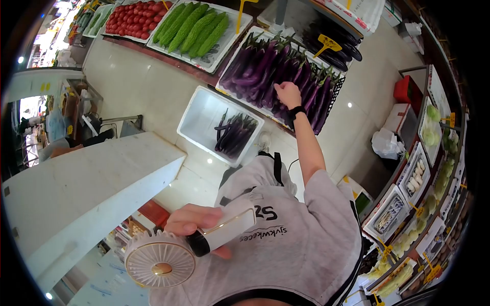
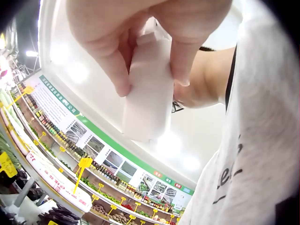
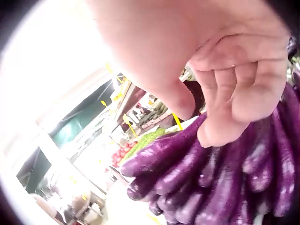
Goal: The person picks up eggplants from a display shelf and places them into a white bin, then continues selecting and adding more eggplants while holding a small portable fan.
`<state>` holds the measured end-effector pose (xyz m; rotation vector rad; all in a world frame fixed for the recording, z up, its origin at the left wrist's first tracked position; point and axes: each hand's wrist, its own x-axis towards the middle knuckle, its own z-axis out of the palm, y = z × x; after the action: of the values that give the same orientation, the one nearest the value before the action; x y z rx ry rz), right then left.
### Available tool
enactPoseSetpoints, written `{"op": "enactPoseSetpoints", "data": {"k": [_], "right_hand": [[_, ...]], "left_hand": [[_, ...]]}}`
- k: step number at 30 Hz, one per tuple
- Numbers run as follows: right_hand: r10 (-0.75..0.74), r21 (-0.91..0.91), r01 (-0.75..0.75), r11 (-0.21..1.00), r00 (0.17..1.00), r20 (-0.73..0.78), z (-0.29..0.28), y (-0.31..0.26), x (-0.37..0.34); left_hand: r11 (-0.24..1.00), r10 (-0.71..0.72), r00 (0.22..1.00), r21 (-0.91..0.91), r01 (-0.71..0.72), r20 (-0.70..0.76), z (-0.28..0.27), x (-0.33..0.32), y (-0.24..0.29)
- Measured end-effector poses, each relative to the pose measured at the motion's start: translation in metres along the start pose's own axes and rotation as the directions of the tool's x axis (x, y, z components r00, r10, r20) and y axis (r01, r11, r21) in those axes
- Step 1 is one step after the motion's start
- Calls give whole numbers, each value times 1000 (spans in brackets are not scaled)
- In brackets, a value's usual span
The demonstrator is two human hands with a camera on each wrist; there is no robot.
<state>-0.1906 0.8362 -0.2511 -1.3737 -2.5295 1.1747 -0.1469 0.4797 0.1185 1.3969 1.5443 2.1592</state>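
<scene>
In the head view my left hand (image 1: 193,218) grips a white handheld fan (image 1: 161,259) near my chest, its round grille facing up. The left wrist view shows thumb and fingers on both sides of the fan's pale handle (image 2: 149,96). My right hand (image 1: 289,95), with a black band on the wrist, is over a crate of long purple eggplants (image 1: 255,74). Seen from the right wrist, its fingers (image 3: 220,124) are loosely bent with the thumb apart, and the fingertips overlap the nearest eggplants (image 3: 187,164). Nothing shows between them.
A white foam box (image 1: 196,109) on the floor holds several darker eggplants (image 1: 237,133). Bitter melons (image 1: 191,30) and tomatoes (image 1: 133,20) lie left of the crate. A white pillar or counter (image 1: 97,178) stands at left. Produce shelves (image 1: 393,214) curve along the right.
</scene>
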Motion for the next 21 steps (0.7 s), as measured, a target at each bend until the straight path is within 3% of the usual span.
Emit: {"op": "enactPoseSetpoints", "data": {"k": [1, 2, 5, 8, 11, 14, 16, 18, 21], "right_hand": [[-16, 88, 12, 996, 999, 44, 5, -12, 4], [-83, -52, 80, 995, 994, -73, -6, -42, -8], [-86, 4, 86, 996, 994, -64, 17, -64, 9], [-28, -45, 25, 999, 998, -61, 38, -87, 25], [39, -141, -25, 990, 994, 100, 39, -111, 34], [45, -198, -28, 980, 995, 87, 45, -122, 44], [119, -301, -72, 951, 983, 142, 40, -134, 45], [178, -292, -128, 948, 972, 153, 43, -138, 50], [270, -201, -235, 951, 949, 164, 49, -142, 56]], "left_hand": [[1000, 10, 998, -1, -10, -69, 1, -6, 0], [1000, 2, 996, 13, -1, -91, -1, -10, 2], [998, -18, 994, 56, 24, -110, -6, -19, 10], [994, -35, 997, 102, 42, -69, -12, -20, 16], [985, -52, 992, 157, 69, -113, -12, -22, 24], [965, -87, 986, 235, 120, -144, -12, -18, 35], [982, -75, 980, 155, 105, -186, -12, -17, 34], [987, -104, 973, 100, 127, -207, -12, -16, 38], [970, -142, 973, 170, 174, -185, -17, -21, 40]]}}
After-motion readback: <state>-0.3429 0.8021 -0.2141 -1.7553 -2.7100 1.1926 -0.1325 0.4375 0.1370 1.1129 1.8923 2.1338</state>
